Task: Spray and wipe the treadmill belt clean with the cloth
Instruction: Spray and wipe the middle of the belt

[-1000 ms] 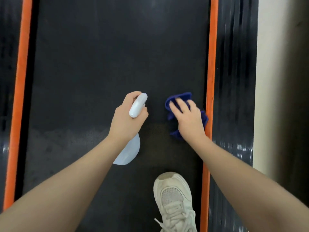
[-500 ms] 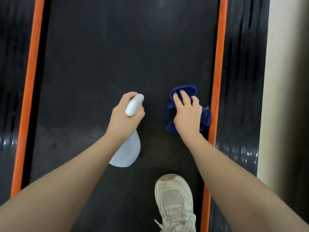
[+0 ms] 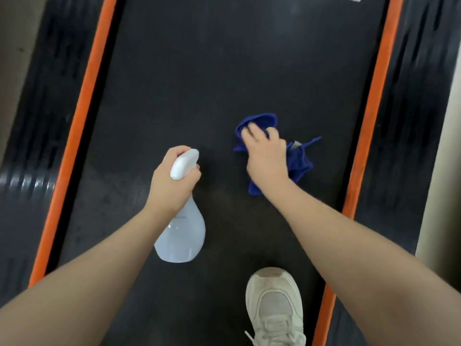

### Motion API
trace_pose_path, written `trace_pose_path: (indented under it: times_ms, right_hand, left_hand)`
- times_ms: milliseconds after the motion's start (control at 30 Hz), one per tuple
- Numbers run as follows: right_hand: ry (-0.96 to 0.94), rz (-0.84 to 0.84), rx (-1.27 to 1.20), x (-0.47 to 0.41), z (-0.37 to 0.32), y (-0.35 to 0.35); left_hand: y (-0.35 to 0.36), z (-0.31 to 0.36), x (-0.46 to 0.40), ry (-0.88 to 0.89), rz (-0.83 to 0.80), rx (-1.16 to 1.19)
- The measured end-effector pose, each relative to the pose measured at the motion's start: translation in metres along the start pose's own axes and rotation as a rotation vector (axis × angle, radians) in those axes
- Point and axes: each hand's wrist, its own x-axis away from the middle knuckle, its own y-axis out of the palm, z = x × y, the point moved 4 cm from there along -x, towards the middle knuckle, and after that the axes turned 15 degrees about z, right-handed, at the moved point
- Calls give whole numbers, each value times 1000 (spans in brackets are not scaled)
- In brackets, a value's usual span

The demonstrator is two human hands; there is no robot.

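Belt: wide black rubber treadmill belt [image 3: 224,71] fills the middle of the view, running away from the person between two orange side strips [image 3: 82,126], with glossy black ribbed side rails [image 3: 404,146] outside them; a paler, hazy patch shows on the belt left of the left hand.
Cloth: crumpled dark blue cloth [image 3: 299,161] lies on the belt, right of centre and near the right orange strip but apart from it; one thin corner sticks out to the right.
Right hand: right hand [image 3: 267,156] rests on top of the blue cloth, palm down, its fingers [image 3: 252,132] bent over the bunched fabric and gripping it against the belt.
Spray bottle: translucent pale blue pear-shaped plastic spray bottle with a white trigger head [image 3: 182,228] is held above the belt, left of the cloth and well apart from it, nozzle pointing away from the person.
Left hand: left hand [image 3: 172,186] is wrapped around the bottle's neck, fingers curled at the trigger.
Shoe: white mesh lace-up sneaker [image 3: 274,308] stands on the belt at the lower edge, below the cloth.
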Motion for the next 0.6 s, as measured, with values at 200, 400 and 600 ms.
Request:
trace_pose_path:
  times_ms: [200, 400, 600]
  right_hand:
    - [-517, -107, -221, 14, -61, 20]
    - [18, -137, -6, -53, -69, 23]
    - [-641, -360, -122, 15, -175, 37]
  left_hand:
    - [-24, 2, -10, 44, -20, 11]
    - [-68, -31, -20, -22, 58, 9]
    - [-93, -45, -34, -30, 118, 43]
